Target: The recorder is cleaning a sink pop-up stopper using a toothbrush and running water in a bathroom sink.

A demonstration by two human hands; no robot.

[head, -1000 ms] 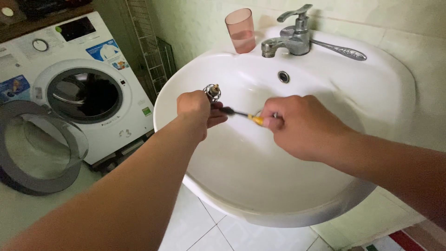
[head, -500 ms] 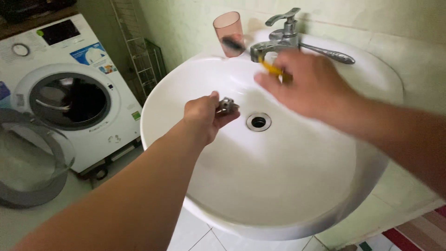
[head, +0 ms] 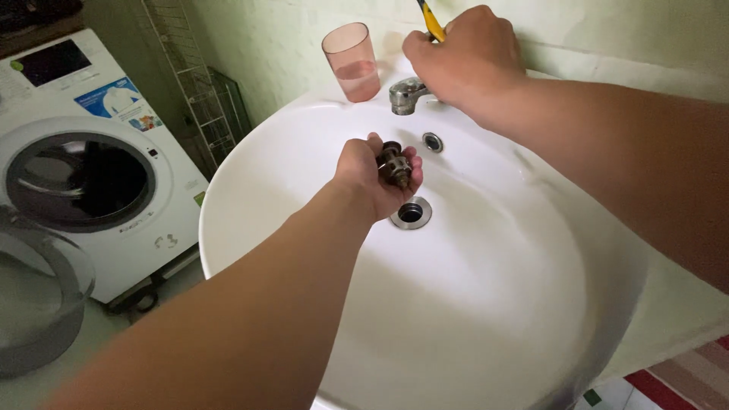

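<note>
My left hand [head: 373,176] is palm up over the white sink [head: 493,304], holding a small dark metal drain plug [head: 394,164] just above the open drain hole [head: 411,213]. My right hand [head: 465,57] rests on top of the chrome tap [head: 406,95] at the back of the basin. It grips a thin brush with a yellow and black handle [head: 430,21] that sticks up past the frame's top edge. The tap's lever is hidden under this hand.
A pink translucent cup [head: 351,61] stands on the sink rim left of the tap. A white front-loading washing machine [head: 83,163] with its round door [head: 34,304] swung open stands at the left. A wire rack [head: 194,99] leans on the wall.
My right hand has lifted the brush away from the plug and gone up onto the tap. My left hand has turned palm up with the plug, above the drain.
</note>
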